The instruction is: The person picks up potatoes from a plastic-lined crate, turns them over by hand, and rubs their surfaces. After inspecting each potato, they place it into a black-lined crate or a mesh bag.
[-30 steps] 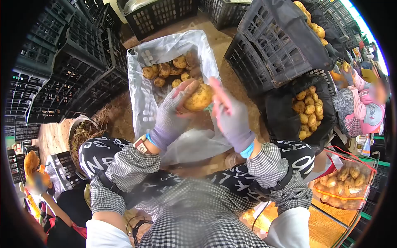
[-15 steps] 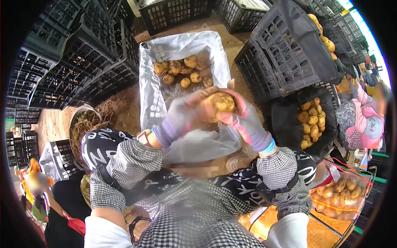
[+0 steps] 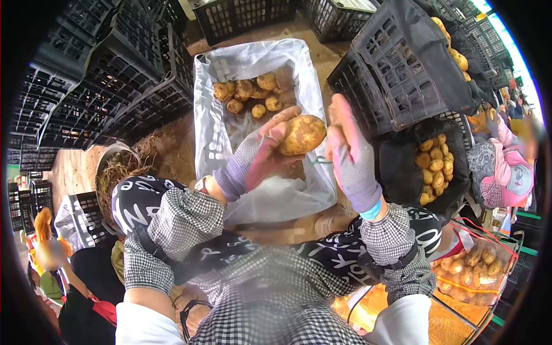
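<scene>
A yellow-brown potato (image 3: pixel 303 135) with dark soil marks is gripped in my gloved left hand (image 3: pixel 253 155), its fingers curled along the potato's left side. My right hand (image 3: pixel 352 155), in a grey and pink glove, is apart from the potato just to its right, fingers stretched upward and holding nothing. Both hands are above the near part of a crate lined with clear plastic film (image 3: pixel 313 75). Several soil-stained potatoes (image 3: pixel 244 89) lie at the far end of that crate.
Black plastic crates (image 3: pixel 135 43) are stacked at left. On the right, a tilted crate (image 3: pixel 391 69) stands behind a black-lined crate with potatoes (image 3: pixel 435 167). A bucket of plant debris (image 3: pixel 123 167) is by my left knee. Other people sit at both sides.
My right hand has come off the potato and moved right, its fingers straightening. My left hand keeps the potato, which is now more fully visible.
</scene>
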The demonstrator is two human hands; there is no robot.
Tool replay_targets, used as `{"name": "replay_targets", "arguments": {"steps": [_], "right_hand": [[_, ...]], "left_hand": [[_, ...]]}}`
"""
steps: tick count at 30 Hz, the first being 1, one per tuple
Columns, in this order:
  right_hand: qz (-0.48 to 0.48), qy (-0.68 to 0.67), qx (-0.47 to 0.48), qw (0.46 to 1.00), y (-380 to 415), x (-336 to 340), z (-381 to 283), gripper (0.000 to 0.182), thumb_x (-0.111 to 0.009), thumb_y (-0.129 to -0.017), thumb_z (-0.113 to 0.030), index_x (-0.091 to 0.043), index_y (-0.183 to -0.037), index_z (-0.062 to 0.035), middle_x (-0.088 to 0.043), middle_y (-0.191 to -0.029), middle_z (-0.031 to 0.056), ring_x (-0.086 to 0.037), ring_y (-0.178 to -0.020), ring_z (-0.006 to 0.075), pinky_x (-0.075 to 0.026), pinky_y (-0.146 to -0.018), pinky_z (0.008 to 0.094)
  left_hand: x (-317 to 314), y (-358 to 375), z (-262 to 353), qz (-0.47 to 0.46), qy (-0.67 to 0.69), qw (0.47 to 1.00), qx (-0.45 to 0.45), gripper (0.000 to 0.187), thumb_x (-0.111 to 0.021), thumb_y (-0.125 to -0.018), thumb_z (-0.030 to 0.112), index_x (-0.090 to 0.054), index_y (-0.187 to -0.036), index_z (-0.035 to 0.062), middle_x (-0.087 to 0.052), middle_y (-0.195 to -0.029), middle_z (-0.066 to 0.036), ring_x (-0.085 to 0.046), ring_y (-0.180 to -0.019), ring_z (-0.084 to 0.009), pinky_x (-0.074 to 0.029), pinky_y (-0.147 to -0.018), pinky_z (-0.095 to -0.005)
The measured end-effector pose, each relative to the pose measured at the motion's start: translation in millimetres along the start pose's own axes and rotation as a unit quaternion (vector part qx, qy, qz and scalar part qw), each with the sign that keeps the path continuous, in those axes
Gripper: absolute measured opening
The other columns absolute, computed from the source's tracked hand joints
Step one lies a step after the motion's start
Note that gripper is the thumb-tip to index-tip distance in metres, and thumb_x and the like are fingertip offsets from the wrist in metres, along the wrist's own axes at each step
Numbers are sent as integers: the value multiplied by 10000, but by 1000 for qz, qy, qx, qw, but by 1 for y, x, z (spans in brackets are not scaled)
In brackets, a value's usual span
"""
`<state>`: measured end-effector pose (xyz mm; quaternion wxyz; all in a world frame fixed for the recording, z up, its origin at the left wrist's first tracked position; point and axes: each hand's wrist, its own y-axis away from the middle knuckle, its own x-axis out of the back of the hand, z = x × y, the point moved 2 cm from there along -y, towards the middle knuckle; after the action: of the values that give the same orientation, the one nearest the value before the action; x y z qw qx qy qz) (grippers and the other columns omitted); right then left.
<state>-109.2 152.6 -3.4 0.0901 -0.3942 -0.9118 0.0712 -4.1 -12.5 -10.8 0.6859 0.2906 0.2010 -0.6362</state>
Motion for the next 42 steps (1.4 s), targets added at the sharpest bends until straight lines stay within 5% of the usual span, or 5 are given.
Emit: {"name": "replay_targets", "arguments": {"steps": [5,14,31,34,42], "right_hand": [[-124,317,7,940,13,-24,-24,575,-570,-974,-78,-386,-1517,-107,-689,-1198,152,-550,-597,122,-457,-565,276],[-32,241,21,970,13,-31,-5,490,-588,-961,-105,-539,-1428,-247,-669,-738,95,-620,-565,163,-502,-587,310],[10,-133,-301,944,-5,-11,-6,604,-618,-974,-351,-433,-1445,-21,-638,-1076,89,-633,-717,97,-524,-595,224],[-68,-173,-251,950,0,-19,-4,603,-633,-964,-363,-439,-1413,-12,-621,-1099,85,-644,-792,116,-526,-640,234],[-66,-101,-145,982,2,-15,-8,631,-680,-934,-279,-423,-1435,6,-607,-1165,102,-642,-959,150,-518,-739,245]], "left_hand": [[10,-2,-8,-31,39,998,37,639,-498,-1035,402,-273,-1532,69,-461,-1431,-109,-491,-1304,-245,-461,-1070,-430],[10,2,-9,57,-22,998,8,550,-496,-1049,314,-327,-1514,74,-514,-1387,-92,-569,-1211,-197,-510,-1011,-370],[12,-2,-8,103,-151,976,-116,905,-893,-712,172,-399,-1451,3,-485,-1413,-145,-519,-1273,-235,-453,-1059,-331],[-7,1,0,124,-583,768,-233,898,-880,-682,75,-412,-1445,-5,-477,-1419,-173,-492,-1305,-264,-431,-1081,-337],[1,1,20,19,-87,996,-3,666,-597,-980,456,-391,-1441,22,-544,-1330,-145,-567,-1222,-245,-497,-1016,-385]]}}
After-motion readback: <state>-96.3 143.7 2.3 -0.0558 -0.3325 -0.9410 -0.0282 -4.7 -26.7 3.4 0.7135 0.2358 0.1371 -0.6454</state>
